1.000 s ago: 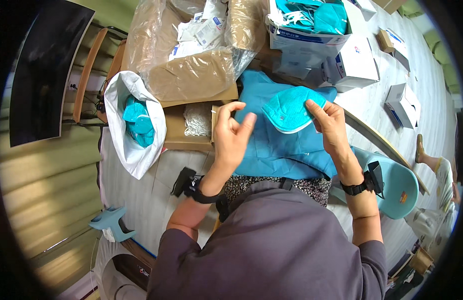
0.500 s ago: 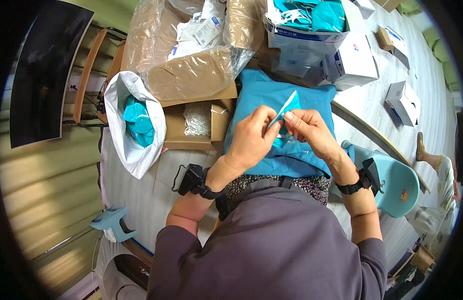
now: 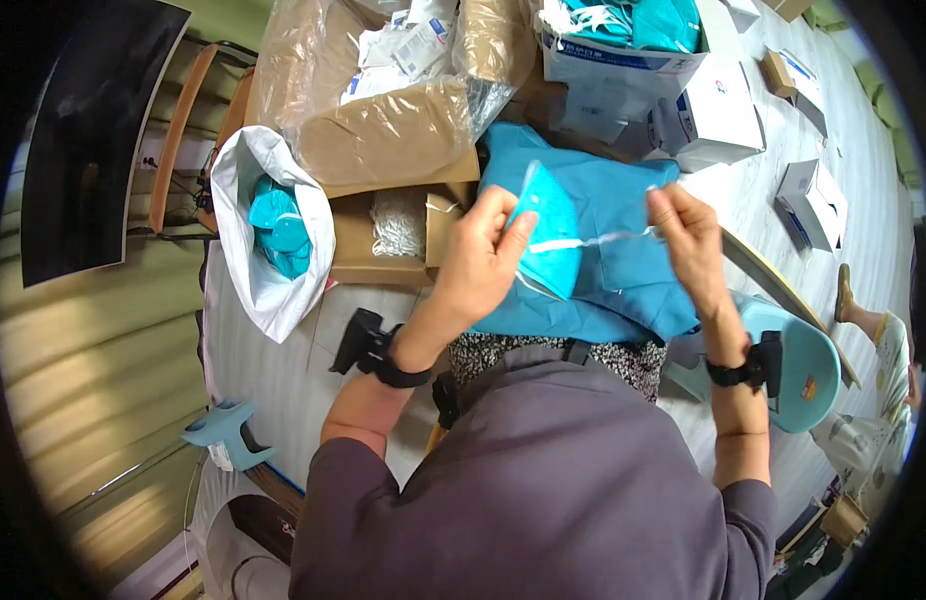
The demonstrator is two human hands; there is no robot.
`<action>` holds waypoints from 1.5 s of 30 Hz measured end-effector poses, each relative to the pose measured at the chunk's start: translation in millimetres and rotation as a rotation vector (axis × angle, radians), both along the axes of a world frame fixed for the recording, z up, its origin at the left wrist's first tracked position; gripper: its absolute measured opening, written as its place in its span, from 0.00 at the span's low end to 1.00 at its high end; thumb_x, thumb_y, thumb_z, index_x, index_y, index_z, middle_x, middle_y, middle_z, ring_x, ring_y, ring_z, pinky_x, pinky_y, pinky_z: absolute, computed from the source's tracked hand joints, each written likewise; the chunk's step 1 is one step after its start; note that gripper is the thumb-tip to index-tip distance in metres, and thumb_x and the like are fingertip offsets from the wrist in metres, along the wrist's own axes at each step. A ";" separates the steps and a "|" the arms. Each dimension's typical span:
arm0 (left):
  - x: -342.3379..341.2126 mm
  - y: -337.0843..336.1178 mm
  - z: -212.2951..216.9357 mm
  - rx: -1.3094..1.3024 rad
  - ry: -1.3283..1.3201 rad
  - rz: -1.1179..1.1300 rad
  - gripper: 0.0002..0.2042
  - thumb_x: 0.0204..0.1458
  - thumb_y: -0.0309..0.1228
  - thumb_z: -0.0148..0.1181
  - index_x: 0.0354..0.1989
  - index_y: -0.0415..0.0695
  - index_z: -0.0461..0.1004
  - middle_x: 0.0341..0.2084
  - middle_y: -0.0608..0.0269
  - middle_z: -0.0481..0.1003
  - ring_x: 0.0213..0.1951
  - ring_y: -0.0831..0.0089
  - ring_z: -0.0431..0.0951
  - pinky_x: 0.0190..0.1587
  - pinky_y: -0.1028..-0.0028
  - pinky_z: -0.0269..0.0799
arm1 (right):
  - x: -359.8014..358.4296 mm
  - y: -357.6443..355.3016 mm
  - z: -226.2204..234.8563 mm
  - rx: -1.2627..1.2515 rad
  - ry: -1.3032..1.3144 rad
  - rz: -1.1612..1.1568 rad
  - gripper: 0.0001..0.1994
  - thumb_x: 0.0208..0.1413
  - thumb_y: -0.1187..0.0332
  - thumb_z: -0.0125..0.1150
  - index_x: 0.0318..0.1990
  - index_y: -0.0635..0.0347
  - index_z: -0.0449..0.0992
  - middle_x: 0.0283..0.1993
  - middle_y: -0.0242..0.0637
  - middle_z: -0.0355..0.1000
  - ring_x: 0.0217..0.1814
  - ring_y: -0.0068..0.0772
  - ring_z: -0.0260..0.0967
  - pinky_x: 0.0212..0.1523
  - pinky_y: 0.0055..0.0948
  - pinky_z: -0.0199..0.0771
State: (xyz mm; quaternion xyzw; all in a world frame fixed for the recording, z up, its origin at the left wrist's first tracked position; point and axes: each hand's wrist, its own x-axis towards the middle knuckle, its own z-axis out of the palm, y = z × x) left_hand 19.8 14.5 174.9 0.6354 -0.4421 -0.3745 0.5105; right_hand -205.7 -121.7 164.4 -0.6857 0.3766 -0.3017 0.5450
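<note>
A folded teal face mask is pinched along its left edge by my left hand, fingers closed. From the mask a white strap stretches to the right toward my right hand, whose fingers are pinched on its end. Both hands are above a blue cloth spread over my lap. To the left, more teal masks lie inside an open white sack. A small cardboard box beyond my left hand holds a tangle of white straps.
A large plastic-lined carton with white packets stands ahead. A white box of teal masks is at the far right, near another white box. A light-blue stool stands right; another person's leg shows beyond.
My hands have drawn apart: the right moved right, pulling the strap out taut. The mask, held in my left hand, has turned to show its broad side.
</note>
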 end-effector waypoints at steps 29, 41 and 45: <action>-21.3 38.4 -30.9 0.125 0.054 -0.026 0.15 0.54 0.29 0.64 0.29 0.40 0.60 0.18 0.63 0.60 0.25 0.79 0.58 0.26 0.69 0.60 | 55.6 65.4 -12.0 -0.534 0.469 0.621 0.07 0.51 0.68 0.57 0.29 0.62 0.73 0.22 0.50 0.70 0.22 0.53 0.68 0.24 0.41 0.66; 55.5 70.2 -26.2 0.131 0.311 0.438 0.09 0.56 0.28 0.62 0.35 0.42 0.67 0.23 0.69 0.72 0.19 0.82 0.70 0.20 0.79 0.68 | 26.5 17.3 -71.4 -0.016 0.537 0.181 0.16 0.59 0.64 0.47 0.22 0.66 0.69 0.17 0.36 0.63 0.20 0.24 0.59 0.22 0.31 0.59; 160.6 94.0 -45.4 -0.030 0.320 0.931 0.07 0.57 0.29 0.62 0.34 0.43 0.68 0.25 0.66 0.75 0.18 0.80 0.72 0.17 0.82 0.64 | 17.4 28.5 -73.2 0.003 0.552 0.187 0.17 0.59 0.64 0.48 0.22 0.66 0.69 0.17 0.36 0.64 0.21 0.24 0.60 0.23 0.31 0.59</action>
